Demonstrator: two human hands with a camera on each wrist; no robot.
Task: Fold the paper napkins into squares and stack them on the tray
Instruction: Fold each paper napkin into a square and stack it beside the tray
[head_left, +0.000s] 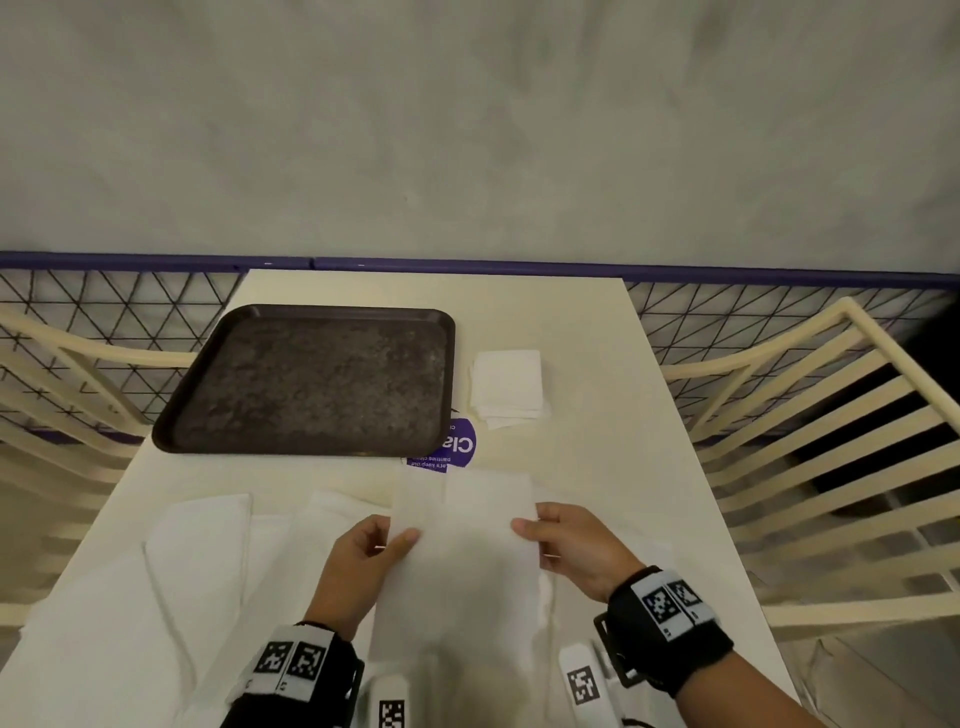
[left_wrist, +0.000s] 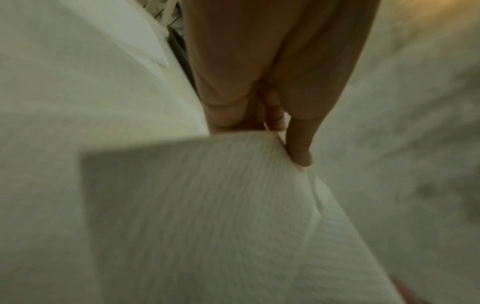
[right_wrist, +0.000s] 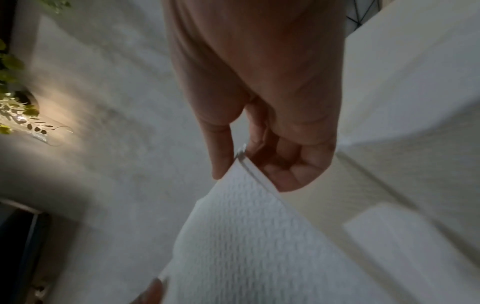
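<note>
The tray (head_left: 311, 379) was dark brown with a mottled, speckled face. The held napkin (head_left: 467, 530) was white, embossed with what seemed a fine woven texture. The table (head_left: 597, 467) was cream; its sticker (head_left: 457, 447) purple with white lettering.

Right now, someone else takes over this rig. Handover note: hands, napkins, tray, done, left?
Left hand: pinches the left edge of the napkin, thumb on top.
Right hand: pinches its right edge; the sheet is held up between both grips, above the table.
Tray: far left on the table, nothing on it.
Folded squares: small pile right of the tray, on the table, not on it.
More unfolded napkins lie near the hands.
Left: fold the held sheet and the rest, stack all on the tray.
</note>
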